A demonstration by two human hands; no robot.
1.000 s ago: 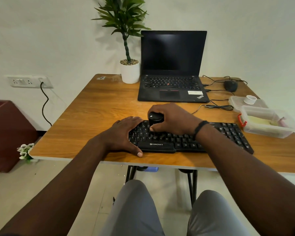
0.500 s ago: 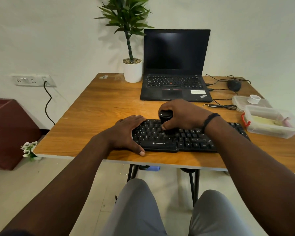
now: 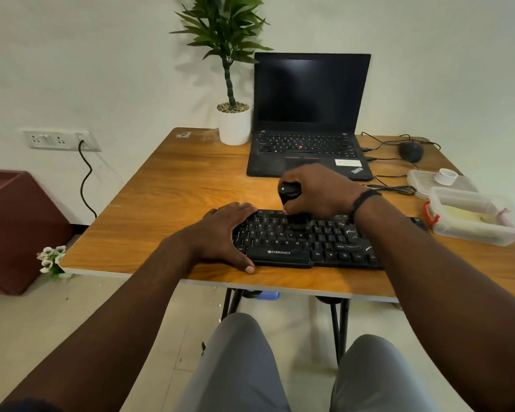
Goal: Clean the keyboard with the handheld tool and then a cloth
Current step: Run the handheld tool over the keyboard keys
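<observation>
at the worktop's (image 3: 167, 185) right edge, a clear tub (image 3: 476, 217) holds something pale yellow, its lid (image 3: 428, 181) behind carrying a white cap (image 3: 446, 176). the right hand's (image 3: 321, 193) grip wraps a black handheld tool (image 3: 290, 193), tip on the keyboard (image 3: 309, 242); the left hand (image 3: 220, 233) lies flat, fingers spread, on its left end.

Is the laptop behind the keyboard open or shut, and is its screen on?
Open: the laptop lid stands upright, keys exposed. Its screen is uniformly dark, apparently off or asleep.

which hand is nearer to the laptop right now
Right. The right hand, gripping the handheld tool over the keyboard, sits just in front of the laptop. The left hand rests on the keyboard's left end, farther back.
</observation>
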